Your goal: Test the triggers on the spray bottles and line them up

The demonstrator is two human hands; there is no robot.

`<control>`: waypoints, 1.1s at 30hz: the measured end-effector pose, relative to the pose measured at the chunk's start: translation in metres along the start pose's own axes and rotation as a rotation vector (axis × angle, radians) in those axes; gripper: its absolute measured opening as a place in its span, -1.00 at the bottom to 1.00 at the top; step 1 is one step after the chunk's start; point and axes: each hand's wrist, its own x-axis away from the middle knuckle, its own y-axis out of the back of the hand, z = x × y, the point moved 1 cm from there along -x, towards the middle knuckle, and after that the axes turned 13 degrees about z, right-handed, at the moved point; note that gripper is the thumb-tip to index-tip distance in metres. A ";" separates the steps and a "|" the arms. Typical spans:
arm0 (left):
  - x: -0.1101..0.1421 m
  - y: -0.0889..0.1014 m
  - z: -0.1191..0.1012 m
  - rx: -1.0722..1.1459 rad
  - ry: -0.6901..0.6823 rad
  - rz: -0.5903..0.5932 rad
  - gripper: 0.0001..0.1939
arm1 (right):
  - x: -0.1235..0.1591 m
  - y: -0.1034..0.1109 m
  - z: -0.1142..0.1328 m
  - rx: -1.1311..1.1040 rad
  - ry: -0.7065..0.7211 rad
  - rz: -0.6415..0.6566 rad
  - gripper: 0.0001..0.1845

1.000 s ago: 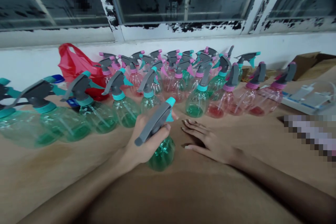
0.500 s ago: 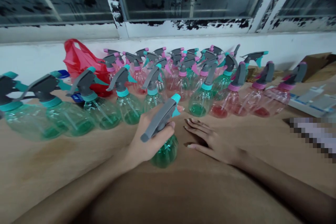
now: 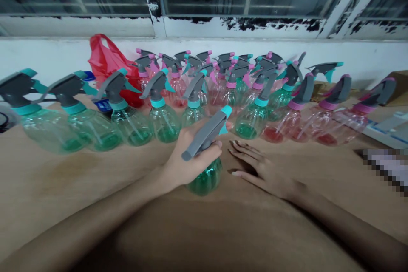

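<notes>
My left hand [image 3: 191,159] is wrapped round the neck of a green spray bottle [image 3: 205,180], just below its grey trigger head with a turquoise nozzle. The bottle stands close to the table surface; whether its base touches the wood I cannot tell. To its right my right hand [image 3: 259,168] lies on the table [image 3: 223,229], fingers spread and holding nothing. Just beyond that hand stand another green spray bottle [image 3: 247,125] and a pink spray bottle [image 3: 274,129]. A row of green spray bottles [image 3: 164,125] extends leftward behind my left hand.
Several more pink and green spray bottles crowd the back, near a white wall [image 3: 191,44] under windows. A red plastic bag [image 3: 110,66] stands behind the left row. At right are a cardboard box [image 3: 395,87], a white and blue item [image 3: 390,125] and a pixelated flat object [image 3: 387,168].
The view has shifted a little, so the scene sits farther right and slightly higher in the picture. My left hand keeps its grip on the spray bottle, and my right hand stays flat.
</notes>
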 end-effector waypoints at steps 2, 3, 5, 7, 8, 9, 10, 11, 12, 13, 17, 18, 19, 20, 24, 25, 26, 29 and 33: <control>0.000 0.000 -0.001 -0.028 -0.038 0.046 -0.81 | 0.000 0.000 0.000 0.008 0.002 0.005 -0.36; 0.000 0.001 -0.001 -0.042 -0.058 0.071 -0.78 | 0.000 0.000 0.000 0.010 0.001 0.002 -0.36; -0.001 0.002 -0.002 -0.034 -0.070 0.091 -0.73 | 0.000 -0.001 0.000 0.009 0.000 -0.004 -0.37; -0.001 0.002 -0.002 -0.019 -0.068 0.102 -0.70 | 0.001 -0.001 -0.001 0.001 0.003 -0.011 -0.37; -0.001 0.002 -0.002 -0.016 -0.065 0.107 -0.69 | 0.001 -0.001 -0.001 -0.004 0.008 -0.013 -0.37; -0.001 0.002 -0.002 -0.016 -0.061 0.110 -0.68 | 0.001 -0.001 -0.001 -0.008 0.010 -0.011 -0.37; -0.001 0.003 -0.002 -0.019 -0.058 0.112 -0.68 | 0.001 0.000 0.000 -0.012 0.012 -0.007 -0.36; -0.001 0.003 -0.002 -0.027 -0.056 0.110 -0.67 | 0.001 0.000 0.000 -0.014 0.012 -0.003 -0.36; -0.001 0.003 -0.001 -0.039 -0.058 0.106 -0.67 | 0.001 0.000 0.000 -0.014 0.012 0.001 -0.36; -0.001 0.003 -0.001 -0.050 -0.066 0.100 -0.66 | 0.001 0.000 0.000 -0.013 0.011 0.004 -0.36; -0.002 0.004 -0.003 -0.087 -0.120 0.077 -0.68 | 0.001 0.001 0.001 -0.002 0.009 0.005 -0.36; -0.002 0.005 -0.004 -0.094 -0.132 0.077 -0.69 | 0.001 0.000 0.001 0.002 0.007 0.009 -0.36; -0.002 0.005 -0.005 -0.103 -0.140 0.083 -0.70 | 0.001 0.000 0.001 0.006 0.004 0.013 -0.36; -0.002 0.006 -0.007 -0.112 -0.141 0.092 -0.71 | 0.001 0.000 0.001 0.010 0.000 0.017 -0.36; -0.002 0.010 -0.011 -0.117 -0.121 0.163 -0.82 | 0.000 0.000 0.000 -0.001 -0.005 0.022 -0.36; -0.002 0.011 -0.011 -0.111 -0.121 0.180 -0.84 | 0.000 0.000 0.000 -0.005 -0.003 0.022 -0.36; -0.002 0.011 -0.011 -0.103 -0.121 0.197 -0.85 | 0.000 0.000 0.000 -0.009 -0.002 0.021 -0.36; -0.001 0.010 -0.009 -0.101 -0.103 0.197 -0.81 | 0.000 0.000 0.000 -0.011 -0.003 0.012 -0.37; -0.001 0.005 -0.003 -0.114 -0.079 0.123 -0.75 | 0.000 0.001 0.002 -0.004 -0.012 0.000 -0.37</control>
